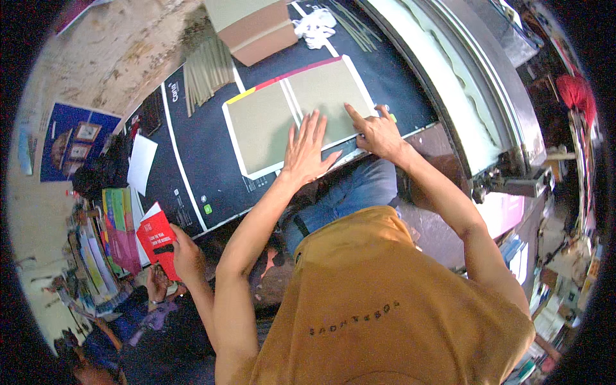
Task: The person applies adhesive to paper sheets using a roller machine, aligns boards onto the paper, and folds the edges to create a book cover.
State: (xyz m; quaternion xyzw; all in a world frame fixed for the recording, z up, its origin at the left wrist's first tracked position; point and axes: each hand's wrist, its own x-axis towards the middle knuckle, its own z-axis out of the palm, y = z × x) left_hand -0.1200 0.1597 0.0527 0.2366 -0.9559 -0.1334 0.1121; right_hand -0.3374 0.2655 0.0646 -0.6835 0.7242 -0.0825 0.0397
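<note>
A book cover case (256, 125) lies flat on the dark table, two grey-beige boards side by side with a narrow strip between them. White borders run along its edges, and its far edge shows yellow, red and magenta. My left hand (307, 153) rests palm down on the near part of the case by the central strip, fingers spread. At the right board's near right corner is my right hand (380, 133), its index finger stretched over the board and the other fingers bent near the edge. What lies under the right palm is hidden.
A cardboard box (263, 42) stands behind the case. Beside it are grey board strips (208, 74) and a crumpled white cloth (314, 27). A long metal-framed machine (449, 77) borders the table's right side. At left, another person's hand (187, 256) holds a red booklet (156, 234).
</note>
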